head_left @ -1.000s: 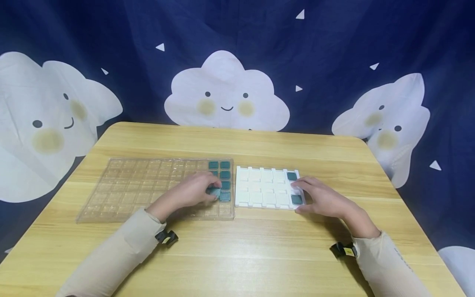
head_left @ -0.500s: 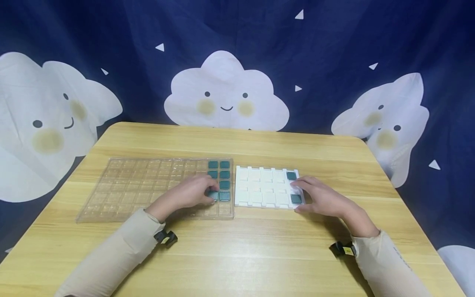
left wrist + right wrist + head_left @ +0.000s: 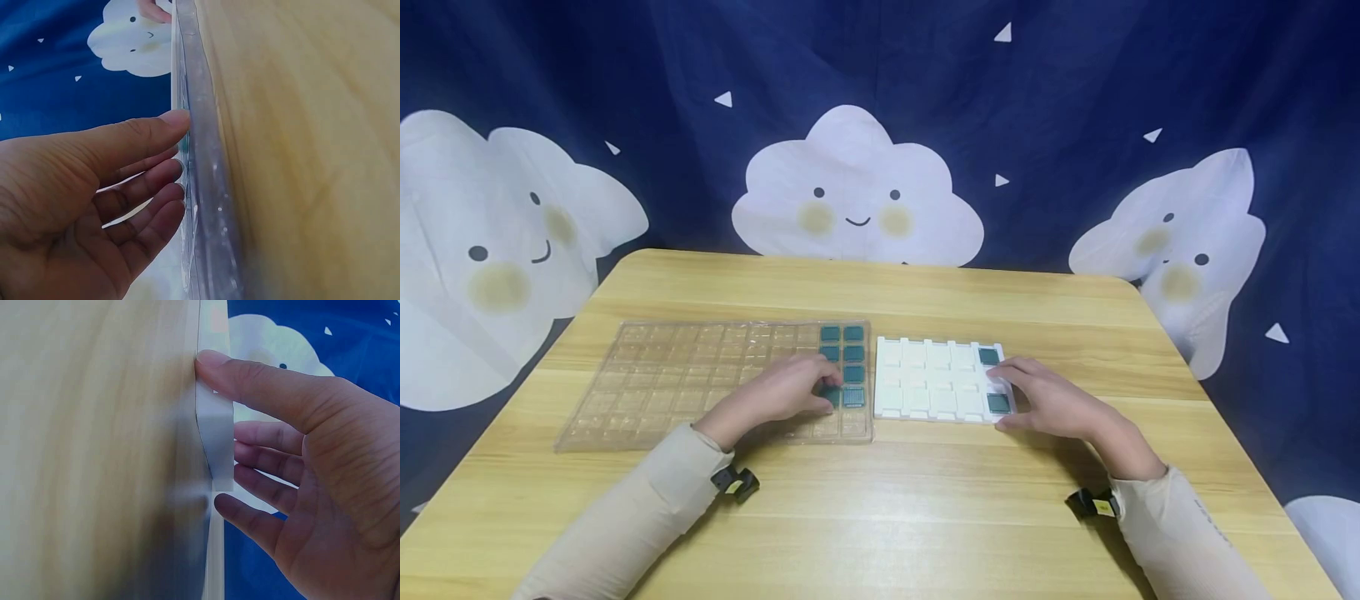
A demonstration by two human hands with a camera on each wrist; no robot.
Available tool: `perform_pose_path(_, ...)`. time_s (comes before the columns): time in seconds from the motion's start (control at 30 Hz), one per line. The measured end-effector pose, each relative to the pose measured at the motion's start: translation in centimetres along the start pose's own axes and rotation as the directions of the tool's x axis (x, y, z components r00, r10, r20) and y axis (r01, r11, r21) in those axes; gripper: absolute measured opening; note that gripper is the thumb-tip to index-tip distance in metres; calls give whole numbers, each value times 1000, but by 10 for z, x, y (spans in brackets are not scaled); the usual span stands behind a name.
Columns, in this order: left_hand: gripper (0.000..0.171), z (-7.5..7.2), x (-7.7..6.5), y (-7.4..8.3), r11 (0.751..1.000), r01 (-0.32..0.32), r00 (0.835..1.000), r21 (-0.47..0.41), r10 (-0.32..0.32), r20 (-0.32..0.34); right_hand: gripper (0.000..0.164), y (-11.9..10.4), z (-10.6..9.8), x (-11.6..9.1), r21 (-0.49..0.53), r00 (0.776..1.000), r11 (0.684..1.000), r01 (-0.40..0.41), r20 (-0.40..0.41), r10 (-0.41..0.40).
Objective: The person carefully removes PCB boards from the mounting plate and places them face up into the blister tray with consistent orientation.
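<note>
In the head view, my left hand (image 3: 793,387) is over the right part of a clear plastic tray (image 3: 692,383). Its thumb and fingertips pinch the edges of a green chip (image 3: 831,397) lying low in a pocket. Beside it sit several more green chips (image 3: 853,352) in the two right-hand columns. My right hand (image 3: 1052,398) holds the right end of a white tray (image 3: 928,379), thumb at the front edge, index finger on top. Two chips occupy that end, the near one (image 3: 998,403) between thumb and finger. In the left wrist view, fingertips meet the clear tray's edge (image 3: 203,125).
Both trays lie side by side on a wooden table (image 3: 880,508), with a narrow gap between them. Behind the table hangs a dark blue curtain (image 3: 880,50) printed with clouds. Each sleeve carries a small black wrist device (image 3: 736,482).
The chip at my left fingertips has lowered slightly toward me into its pocket, and its gridded face now looks darker. My right hand stays in place on the white tray.
</note>
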State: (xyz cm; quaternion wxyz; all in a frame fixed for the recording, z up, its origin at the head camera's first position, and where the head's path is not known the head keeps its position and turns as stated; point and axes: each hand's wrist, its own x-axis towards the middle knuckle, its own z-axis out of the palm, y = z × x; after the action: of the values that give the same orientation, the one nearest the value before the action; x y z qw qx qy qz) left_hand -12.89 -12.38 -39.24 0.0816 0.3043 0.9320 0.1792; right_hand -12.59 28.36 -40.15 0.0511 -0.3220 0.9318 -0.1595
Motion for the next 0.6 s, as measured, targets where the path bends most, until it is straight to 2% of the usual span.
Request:
perform_pose_path(0.33,36,1,0,-1,1000,13,1000,-5,-13,8,72,0,0,0,-4,1000,1000,10,-5,-10)
perform_pose_path(0.6,31,0,0,0,1000,-5,1000,5,5,19,72,0,0,0,-5,1000,1000,11,-6,-11)
